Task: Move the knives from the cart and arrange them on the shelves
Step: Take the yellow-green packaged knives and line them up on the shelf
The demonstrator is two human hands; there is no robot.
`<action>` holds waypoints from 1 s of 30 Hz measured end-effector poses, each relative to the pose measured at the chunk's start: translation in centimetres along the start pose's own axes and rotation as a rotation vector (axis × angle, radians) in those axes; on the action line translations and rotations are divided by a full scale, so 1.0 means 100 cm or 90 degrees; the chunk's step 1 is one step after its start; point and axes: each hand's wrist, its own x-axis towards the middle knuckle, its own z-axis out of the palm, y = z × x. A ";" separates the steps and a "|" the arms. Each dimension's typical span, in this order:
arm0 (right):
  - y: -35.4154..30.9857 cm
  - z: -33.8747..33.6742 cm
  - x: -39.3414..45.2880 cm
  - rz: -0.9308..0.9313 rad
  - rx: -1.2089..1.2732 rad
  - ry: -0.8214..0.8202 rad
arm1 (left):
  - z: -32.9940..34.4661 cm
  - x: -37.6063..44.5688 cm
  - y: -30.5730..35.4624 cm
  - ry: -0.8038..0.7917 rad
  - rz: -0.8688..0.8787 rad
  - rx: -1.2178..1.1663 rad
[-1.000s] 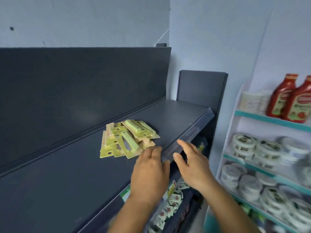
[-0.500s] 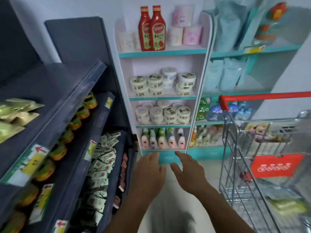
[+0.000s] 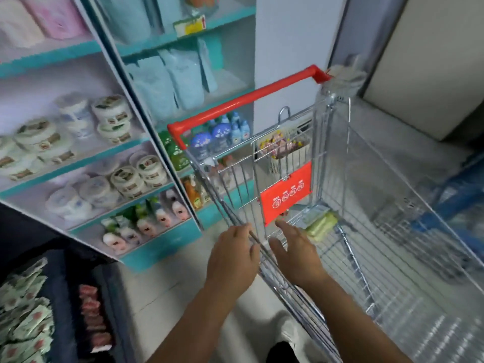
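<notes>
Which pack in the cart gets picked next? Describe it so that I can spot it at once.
Find the wire shopping cart with the red handle. Below the red sign on its near end, a pale yellow-green pack lies on the basket floor, just past the right hand. It is the only thing seen there; the pink packets sit higher, in the child seat.

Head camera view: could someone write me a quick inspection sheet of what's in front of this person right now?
Surface: wire floor of the shopping cart, mostly bare; pale tiled floor beneath.
Job's things: yellow-green packs lying in the cart's near corner, blurred, probably the packaged knives.
Clutter: a small pinkish pack in the cart's upper child-seat basket.
Hands: left hand over the cart's rim, right hand reaching inside; both open and empty.
Cables: nothing seen.
Surroundings: teal-edged shelves with tubs, bottles and blue bags; dark shelf with sachets at lower left.
</notes>
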 end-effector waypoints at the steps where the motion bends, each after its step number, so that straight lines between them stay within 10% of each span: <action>1: 0.012 -0.006 0.008 0.018 0.012 0.010 | 0.005 0.012 0.012 -0.007 0.015 -0.005; 30: 0.278 0.043 0.213 0.463 0.231 -0.024 | 0.316 0.275 0.050 -0.412 0.081 0.112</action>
